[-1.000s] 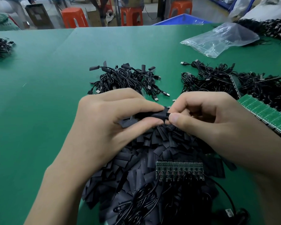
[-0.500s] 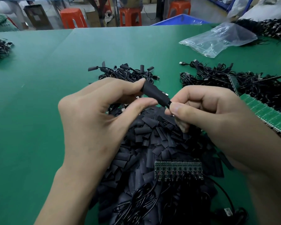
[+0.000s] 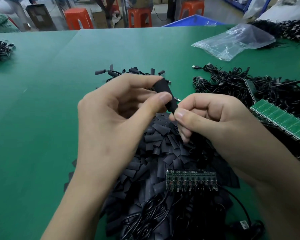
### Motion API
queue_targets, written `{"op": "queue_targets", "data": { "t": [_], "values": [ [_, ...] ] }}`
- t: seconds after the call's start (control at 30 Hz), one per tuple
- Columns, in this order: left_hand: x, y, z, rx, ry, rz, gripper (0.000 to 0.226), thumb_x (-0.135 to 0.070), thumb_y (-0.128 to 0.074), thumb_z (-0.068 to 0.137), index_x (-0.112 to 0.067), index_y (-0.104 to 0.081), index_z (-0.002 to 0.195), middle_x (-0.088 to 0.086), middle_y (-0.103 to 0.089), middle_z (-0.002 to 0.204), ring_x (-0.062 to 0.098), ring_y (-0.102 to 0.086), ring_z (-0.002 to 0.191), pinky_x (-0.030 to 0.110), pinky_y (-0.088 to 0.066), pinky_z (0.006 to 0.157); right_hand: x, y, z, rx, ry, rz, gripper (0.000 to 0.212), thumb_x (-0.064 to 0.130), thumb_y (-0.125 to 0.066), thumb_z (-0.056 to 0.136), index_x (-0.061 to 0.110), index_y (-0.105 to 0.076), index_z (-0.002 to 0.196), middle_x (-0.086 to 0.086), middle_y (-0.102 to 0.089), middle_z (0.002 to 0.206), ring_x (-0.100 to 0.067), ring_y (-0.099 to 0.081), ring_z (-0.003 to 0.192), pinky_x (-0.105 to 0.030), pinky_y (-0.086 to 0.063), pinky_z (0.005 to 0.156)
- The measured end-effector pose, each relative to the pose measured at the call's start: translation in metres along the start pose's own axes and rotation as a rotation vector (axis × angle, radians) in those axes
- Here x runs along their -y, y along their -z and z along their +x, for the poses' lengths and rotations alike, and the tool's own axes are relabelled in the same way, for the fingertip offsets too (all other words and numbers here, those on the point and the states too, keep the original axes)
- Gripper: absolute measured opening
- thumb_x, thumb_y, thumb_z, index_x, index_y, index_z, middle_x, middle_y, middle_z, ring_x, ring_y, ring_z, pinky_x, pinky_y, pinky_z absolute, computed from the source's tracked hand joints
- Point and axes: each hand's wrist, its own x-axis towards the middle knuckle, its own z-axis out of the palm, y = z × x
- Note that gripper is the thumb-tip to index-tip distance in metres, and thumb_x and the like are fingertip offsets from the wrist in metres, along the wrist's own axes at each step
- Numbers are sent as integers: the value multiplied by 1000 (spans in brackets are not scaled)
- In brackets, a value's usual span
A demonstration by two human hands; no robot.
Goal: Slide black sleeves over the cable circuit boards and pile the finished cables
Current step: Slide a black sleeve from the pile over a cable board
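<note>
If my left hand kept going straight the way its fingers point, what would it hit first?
Probably the pile of sleeved cables just beyond the left hand, though it may pass above them.

Green table point(image 3: 42, 118), orange stools point(image 3: 78, 18), blue bin point(image 3: 194, 21)

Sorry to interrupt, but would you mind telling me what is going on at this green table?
A person is sleeving cables by hand. The left hand pinches a black tubular sleeve between thumb and forefinger above the green table, while the right hand pinches its lower end. Below lies a heap of flat black sleeves with a strip of small circuit boards on it; sleeved black cables are piled beyond.
</note>
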Motion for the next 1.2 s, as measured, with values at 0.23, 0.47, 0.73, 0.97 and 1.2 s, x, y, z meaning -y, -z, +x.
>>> {"op": "queue_targets", "data": {
  "t": [0.23, 0.47, 0.73, 0.97, 1.2],
  "values": [
    [0, 9, -5, -148, 179, -398, 13, -15, -71, 92, -18, -70, 104, -2, -76, 83, 11, -73, 74, 26, -60, 67, -3, 4, 2, -19, -57, -156, 16, 30, -69, 93, 26, -72, 108, -2, -77, 94, -13, -74, 89, -30, -59, 91],
    [33, 26, 36, -227, 359, -440, 11, -9, -63, 100, -12, -68, 109, 0, -74, 85, 13, -76, 75, 22, -59, 62, -1, 28, 1, -155, 14, -231, 24, 45, -68, 82, 36, -71, 105, -4, -77, 99, -20, -73, 99, -52, -55, 96],
    [54, 32, 101, -80, 316, 468, 51, -37, -64, 101, -6, -58, 142, 12, -68, 130, 20, -67, 113, 38, -50, 107, -5, 33, -3, 105, -108, -548, 13, 42, -67, 89, 32, -75, 91, 16, -72, 85, -9, -67, 79, -19, -55, 73],
    [21, 25, 21, 816, 298, 590, 31, -51, -66, 92, -25, -79, 83, -9, -76, 76, 2, -64, 62, 12, -47, 59, -19, 4, -1, 449, -355, -969, 23, 41, -81, 84, 31, -71, 103, 12, -71, 88, -6, -67, 86, -33, -57, 86],
    [28, 5, -11, 999, 329, 645, 29, -52, -81, 80, -26, -75, 89, -7, -75, 82, 6, -65, 71, 29, -55, 76, -32, -7, -1, 561, -386, -1059, 21, 42, -83, 82, 26, -72, 89, 10, -67, 79, -7, -61, 72, -27, -51, 66]
  ]
}}
